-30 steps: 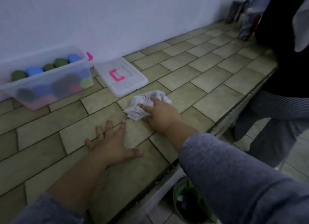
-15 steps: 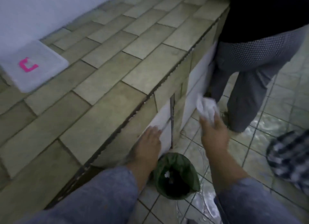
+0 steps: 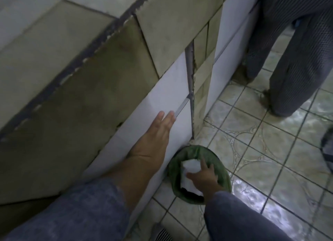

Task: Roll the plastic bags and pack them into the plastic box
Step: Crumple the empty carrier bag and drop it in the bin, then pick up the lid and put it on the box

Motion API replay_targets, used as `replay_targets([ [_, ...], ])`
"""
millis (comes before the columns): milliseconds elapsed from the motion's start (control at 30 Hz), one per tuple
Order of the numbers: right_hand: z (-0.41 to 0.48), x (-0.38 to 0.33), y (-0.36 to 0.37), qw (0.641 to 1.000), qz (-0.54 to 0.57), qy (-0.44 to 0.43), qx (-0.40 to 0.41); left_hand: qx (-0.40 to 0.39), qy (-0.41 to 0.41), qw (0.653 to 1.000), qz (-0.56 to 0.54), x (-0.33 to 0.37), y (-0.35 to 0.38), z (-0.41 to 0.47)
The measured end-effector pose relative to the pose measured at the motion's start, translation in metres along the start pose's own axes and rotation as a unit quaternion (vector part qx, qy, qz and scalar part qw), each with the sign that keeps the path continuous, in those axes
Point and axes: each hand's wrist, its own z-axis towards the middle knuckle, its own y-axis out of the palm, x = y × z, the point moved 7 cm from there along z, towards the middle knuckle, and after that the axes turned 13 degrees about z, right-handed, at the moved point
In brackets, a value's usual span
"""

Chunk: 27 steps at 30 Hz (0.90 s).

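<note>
My right hand [image 3: 204, 177] is down inside the mouth of a green-lined bin [image 3: 220, 167] on the floor, shut on a crumpled white plastic bag [image 3: 191, 166]. A white piece also shows under the hand, low in the bin. My left hand [image 3: 155, 138] lies flat with fingers together against the white tiled front of the counter [image 3: 167, 89], holding nothing. The plastic box and its lid are out of view.
The tiled counter top [image 3: 54, 39] fills the upper left, with its edge running diagonally. Another person's trousered legs [image 3: 295, 51] stand on the wet floor tiles [image 3: 270, 150] at the upper right. A floor drain [image 3: 162, 234] sits at the bottom edge.
My right hand carried the white bag off the counter and down into the green bin. My left hand slid from the counter top to its front face. The view tilted down to the floor.
</note>
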Motion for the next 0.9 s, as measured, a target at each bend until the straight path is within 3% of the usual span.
replay_targets([
  [167, 0.001, 0.014, 0.020, 0.991, -0.069, -0.061, -0.097, 0.009, -0.007, 1.000, 0.022, -0.001, -0.002, 0.000],
  [233, -0.008, 0.003, 0.021, 0.977, -0.103, -0.156, -0.106, 0.005, -0.008, 1.000, 0.028, -0.002, -0.001, 0.000],
  [300, -0.019, -0.009, 0.014, 0.971, -0.076, -0.199, -0.107, -0.005, -0.003, 1.000, 0.019, -0.002, -0.001, -0.001],
  [467, -0.043, -0.045, -0.049, 0.996, -0.008, -0.089, 0.009, -0.037, 0.048, 0.995, -0.077, -0.010, -0.008, -0.012],
  [533, -0.073, -0.092, -0.095, 0.982, 0.096, -0.125, 0.105, -0.045, 0.040, 0.981, -0.184, -0.041, -0.027, -0.020],
  [567, -0.093, -0.119, -0.122, 0.962, 0.160, -0.152, 0.161, -0.015, 0.018, 0.972, -0.235, -0.065, -0.044, -0.026],
  [633, -0.143, -0.177, -0.176, 0.898, 0.279, -0.221, 0.259, 0.122, -0.054, 0.934, -0.331, -0.130, -0.081, -0.043],
  [733, -0.242, -0.276, -0.242, 0.756, 0.408, -0.373, 0.351, 0.325, -0.215, 0.842, -0.373, -0.246, -0.096, -0.105],
  [800, -0.311, -0.341, -0.250, 0.694, 0.412, -0.473, 0.354, 0.316, -0.340, 0.796, -0.389, -0.303, -0.051, -0.153],
  [833, -0.339, -0.373, -0.238, 0.687, 0.388, -0.520, 0.328, 0.265, -0.390, 0.786, -0.400, -0.318, -0.017, -0.176],
  [900, -0.383, -0.431, -0.185, 0.713, 0.276, -0.587, 0.266, 0.137, -0.462, 0.760, -0.435, -0.323, 0.058, -0.224],
])
